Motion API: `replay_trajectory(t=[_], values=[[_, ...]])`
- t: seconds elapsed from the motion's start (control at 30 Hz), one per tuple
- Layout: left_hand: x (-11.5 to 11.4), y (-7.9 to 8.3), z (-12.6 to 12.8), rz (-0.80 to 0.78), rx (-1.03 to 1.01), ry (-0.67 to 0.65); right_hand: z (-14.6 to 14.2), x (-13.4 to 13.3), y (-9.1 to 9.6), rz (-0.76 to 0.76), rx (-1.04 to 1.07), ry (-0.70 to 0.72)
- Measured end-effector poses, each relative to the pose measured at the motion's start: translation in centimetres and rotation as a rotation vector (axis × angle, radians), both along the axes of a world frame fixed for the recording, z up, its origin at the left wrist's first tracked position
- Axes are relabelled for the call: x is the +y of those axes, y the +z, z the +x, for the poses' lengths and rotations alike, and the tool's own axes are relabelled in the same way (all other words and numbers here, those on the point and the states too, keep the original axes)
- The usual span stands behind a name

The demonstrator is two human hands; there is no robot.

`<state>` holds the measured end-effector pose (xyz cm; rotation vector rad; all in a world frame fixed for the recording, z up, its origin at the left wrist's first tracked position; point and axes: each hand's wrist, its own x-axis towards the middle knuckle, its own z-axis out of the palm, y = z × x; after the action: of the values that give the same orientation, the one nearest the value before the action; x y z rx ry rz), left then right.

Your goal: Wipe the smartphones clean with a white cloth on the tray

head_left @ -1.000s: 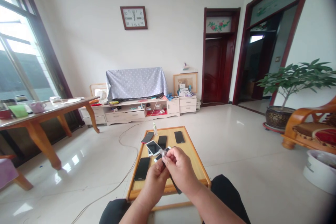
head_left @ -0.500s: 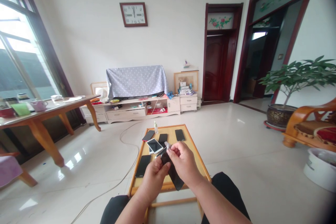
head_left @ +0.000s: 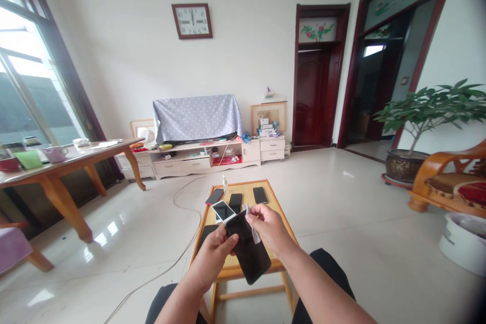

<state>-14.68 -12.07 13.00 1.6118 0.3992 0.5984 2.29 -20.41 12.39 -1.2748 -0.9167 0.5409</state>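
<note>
A black smartphone point(head_left: 249, 253) is gripped at its left edge by my left hand point(head_left: 217, 252), thumb on its dark face. My right hand point(head_left: 268, 225) pinches a small white cloth or tissue point(head_left: 255, 233) against the phone's upper right edge. Both hands are above a small wooden table point(head_left: 281, 217). On it, beyond my hands, lie a white phone point(head_left: 223, 210) resting on another device, a black phone point(head_left: 236, 202), another black phone point(head_left: 260, 195) and a dark phone with a red edge point(head_left: 214, 196). A black phone point(head_left: 207, 237) is partly hidden by my left hand.
A small clear bottle point(head_left: 225, 184) stands at the table's far edge. A cable point(head_left: 186, 248) runs over the floor to the left. A larger wooden table point(head_left: 68, 167) is at left; a wooden armchair point(head_left: 444, 177), a potted plant point(head_left: 406, 164) and a white bucket point(head_left: 463, 243) are at right.
The phone in my left hand has turned so its broad dark face shows. The white cloth has shifted slightly right with my right hand, and more of it hangs out.
</note>
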Motion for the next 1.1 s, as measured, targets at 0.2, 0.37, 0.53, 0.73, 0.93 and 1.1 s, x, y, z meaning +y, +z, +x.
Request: replay_trajectory(t=[0.2, 0.37, 0.53, 0.73, 0.93, 1.1], values=[[0.4, 0.6, -0.4, -0.119, -0.085, 0.074, 0.1, -0.7, 0.5, -0.062, 0.079, 0.108], [1.6, 0.5, -1.2, -0.185, -0.094, 0.121, -0.4, -2.7, -3.4, -0.126, -0.001, 0.130], [-0.1, -0.1, 0.1, -0.145, -0.043, 0.031, 0.0, -1.0, -1.6, 0.004, -0.227, -0.056], [-1.0, 0.0, 0.8, -0.158, -0.050, -0.005, -1.0, -0.7, 1.0, 0.078, -0.636, -0.256], [1.6, -0.4, -1.0, -0.215, -0.055, 0.124, -4.3, -4.3, -3.9, -0.013, -0.830, -0.003], [-0.1, -0.2, 0.0, -0.148, -0.006, -0.028, -2.7, -2.3, -1.7, 0.004, -0.797, -0.153]])
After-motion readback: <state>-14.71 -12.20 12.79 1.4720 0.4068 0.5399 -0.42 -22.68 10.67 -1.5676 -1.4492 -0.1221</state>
